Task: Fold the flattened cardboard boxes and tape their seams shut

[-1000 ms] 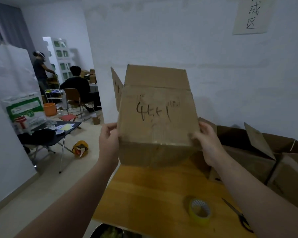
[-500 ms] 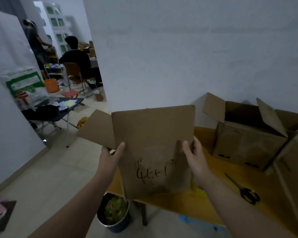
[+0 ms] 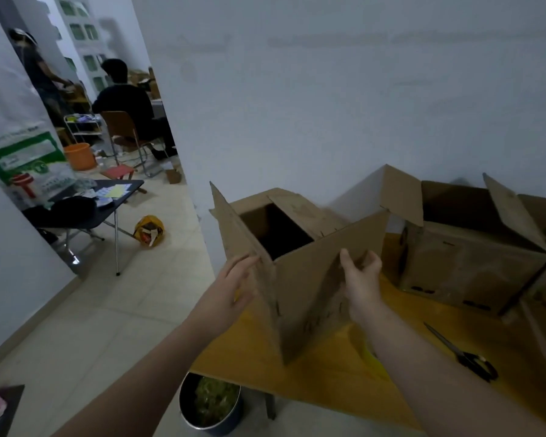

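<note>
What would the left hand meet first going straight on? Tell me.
The raised left flap of the cardboard box; the left hand has straight fingertips nearly against it, though blur hides contact.

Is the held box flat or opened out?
Opened out: the box shows two walls meeting at a corner and a dark hollow on top, flaps unfolded. Left hand presses one wall, right hand grips the other.

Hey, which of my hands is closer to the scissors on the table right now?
Right. The right hand grips the cardboard box on the side toward the scissors; the left hand rests on the box's opposite side, farther away.
</note>
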Motion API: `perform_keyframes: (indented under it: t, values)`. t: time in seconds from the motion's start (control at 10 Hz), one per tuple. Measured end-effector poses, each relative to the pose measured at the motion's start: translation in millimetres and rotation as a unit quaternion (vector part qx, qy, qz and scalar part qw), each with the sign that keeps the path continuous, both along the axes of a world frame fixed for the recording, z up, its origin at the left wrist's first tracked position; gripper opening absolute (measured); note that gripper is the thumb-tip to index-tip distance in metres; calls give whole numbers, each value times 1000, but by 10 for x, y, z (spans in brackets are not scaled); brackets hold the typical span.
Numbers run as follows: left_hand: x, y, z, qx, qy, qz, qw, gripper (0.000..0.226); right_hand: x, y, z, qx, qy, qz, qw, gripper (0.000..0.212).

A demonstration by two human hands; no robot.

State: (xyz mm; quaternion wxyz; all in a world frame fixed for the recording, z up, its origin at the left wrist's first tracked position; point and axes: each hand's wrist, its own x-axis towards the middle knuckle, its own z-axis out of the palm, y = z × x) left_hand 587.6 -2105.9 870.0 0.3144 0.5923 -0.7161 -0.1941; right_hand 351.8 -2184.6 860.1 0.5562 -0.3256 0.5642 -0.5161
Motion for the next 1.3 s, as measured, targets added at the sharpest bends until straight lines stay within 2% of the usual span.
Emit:
perform_keyframes:
  t: [0.1, 0.2, 0.3, 0.4, 0.6, 0.7, 1.0, 1.1, 1.3]
  values:
    - [59, -398, 158, -80, -114, 26, 990, 72, 85, -192, 115, -16, -12, 38, 999, 76]
    - [149, -875, 395, -144, -289, 63, 944, 74, 55, -362, 233, -4, 2, 74, 997, 76]
    - [97, -1256, 555, -124, -399, -3, 909, 34, -39, -506, 286, -4, 28, 93, 995, 71]
    - [-92, -1476, 524, -119, -376, -28, 919, 26, -106, -634, 344, -20, 48, 112, 992, 61]
    - [-500, -2001, 360, -108, -298, -15, 948, 18, -204, -874, 394, -21, 117, 79, 990, 41]
    - [-599, -2307, 357, -107, -284, -20, 953, 19, -237, -986, 401, -17, 168, 71, 983, 43]
    - [-543, -2731, 372, -124, -283, -30, 951, 23, -158, -1217, 370, -31, 238, 114, 964, 56]
    - [-562, -2788, 412, -126, -323, 11, 938, 27, -123, -1232, 358, -33, 310, 157, 937, 58]
    - [-760, -2673, 412, -122, -352, 74, 925, 36, -218, -1113, 500, -69, 425, 163, 888, 59]
